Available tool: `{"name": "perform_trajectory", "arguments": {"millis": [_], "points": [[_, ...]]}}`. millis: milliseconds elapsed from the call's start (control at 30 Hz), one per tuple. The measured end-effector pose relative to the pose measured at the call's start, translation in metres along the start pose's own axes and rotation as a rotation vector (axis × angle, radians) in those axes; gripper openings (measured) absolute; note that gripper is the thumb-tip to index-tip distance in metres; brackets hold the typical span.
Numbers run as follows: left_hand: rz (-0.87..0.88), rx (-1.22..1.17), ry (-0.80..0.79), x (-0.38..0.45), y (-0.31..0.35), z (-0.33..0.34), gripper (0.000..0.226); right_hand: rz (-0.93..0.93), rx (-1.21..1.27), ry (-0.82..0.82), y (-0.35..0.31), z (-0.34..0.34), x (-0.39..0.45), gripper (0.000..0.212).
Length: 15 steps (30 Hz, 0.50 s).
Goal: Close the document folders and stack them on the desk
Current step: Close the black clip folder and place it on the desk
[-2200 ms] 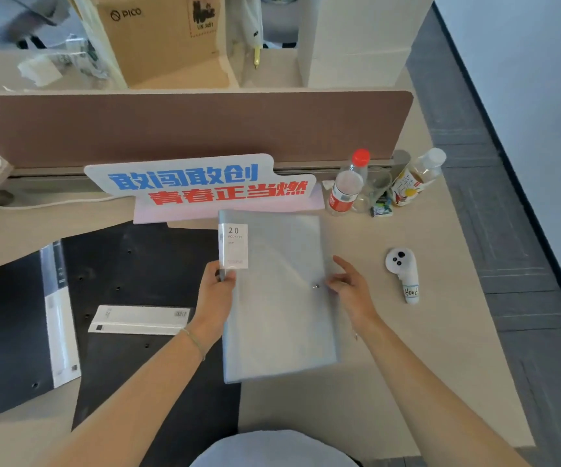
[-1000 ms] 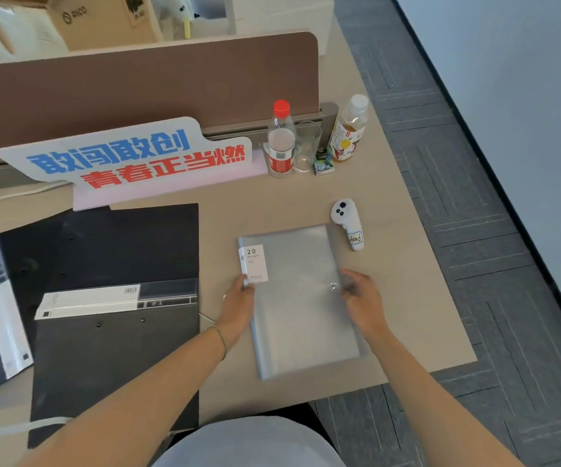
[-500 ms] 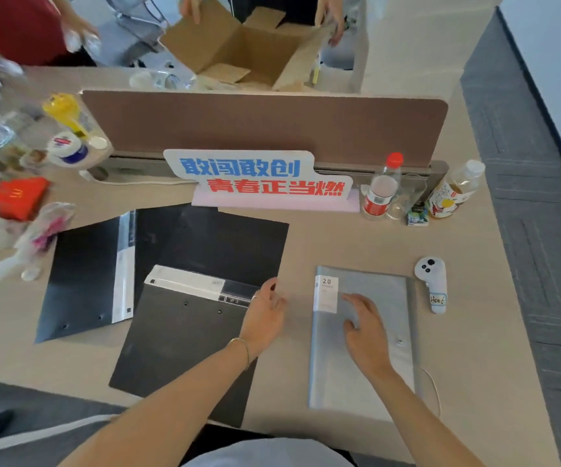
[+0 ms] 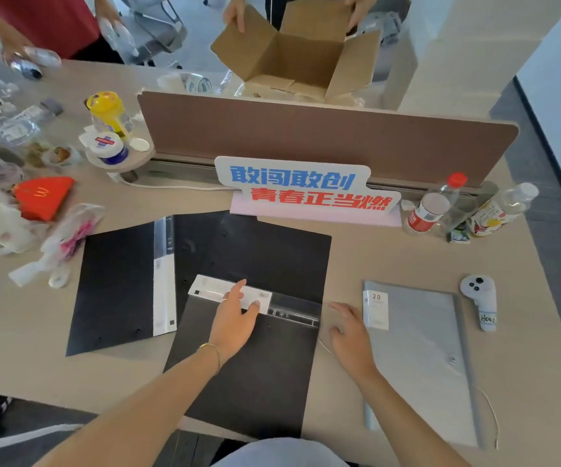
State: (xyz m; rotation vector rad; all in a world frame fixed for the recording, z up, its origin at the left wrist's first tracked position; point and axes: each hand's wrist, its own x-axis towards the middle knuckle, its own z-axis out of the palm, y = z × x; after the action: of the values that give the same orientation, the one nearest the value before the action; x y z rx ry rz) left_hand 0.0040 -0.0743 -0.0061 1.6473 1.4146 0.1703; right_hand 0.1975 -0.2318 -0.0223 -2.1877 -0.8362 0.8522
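A closed grey translucent folder (image 4: pixel 420 358) with a white "20" label lies flat at the right of the desk. A black folder (image 4: pixel 258 332) lies open in the middle, its white-labelled spine across it. A second black folder (image 4: pixel 117 284) lies open to its left, partly under it. My left hand (image 4: pixel 233 323) rests flat on the middle folder, fingers on the spine label. My right hand (image 4: pixel 351 337) hovers, fingers spread, over the bare desk between the black and grey folders, holding nothing.
A slogan sign (image 4: pixel 306 190) stands before the brown partition (image 4: pixel 322 136). Bottles (image 4: pixel 434 207) stand at the back right, a white controller (image 4: pixel 481 301) lies beside the grey folder. Food wrappers and jars (image 4: pixel 36 197) clutter the left. People handle a cardboard box (image 4: pixel 292 52) behind.
The grey folder was set down flat at the right and both hands left it. My left hand moved onto the open black folder; my right hand slid off leftward.
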Motion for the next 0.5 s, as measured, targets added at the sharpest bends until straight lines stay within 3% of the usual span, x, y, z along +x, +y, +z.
{"name": "perform_trajectory", "arguments": {"millis": [233,500], "points": [[-0.015,0.087,0.046,0.042,-0.050,-0.061,0.057,0.171,-0.017,-0.002,-0.024,0.038,0.018,0.056],[-0.004,0.119,-0.059,0.065,-0.070,-0.079,0.052,0.309,0.071,0.034,-0.039,0.048,0.021,0.057]]}}
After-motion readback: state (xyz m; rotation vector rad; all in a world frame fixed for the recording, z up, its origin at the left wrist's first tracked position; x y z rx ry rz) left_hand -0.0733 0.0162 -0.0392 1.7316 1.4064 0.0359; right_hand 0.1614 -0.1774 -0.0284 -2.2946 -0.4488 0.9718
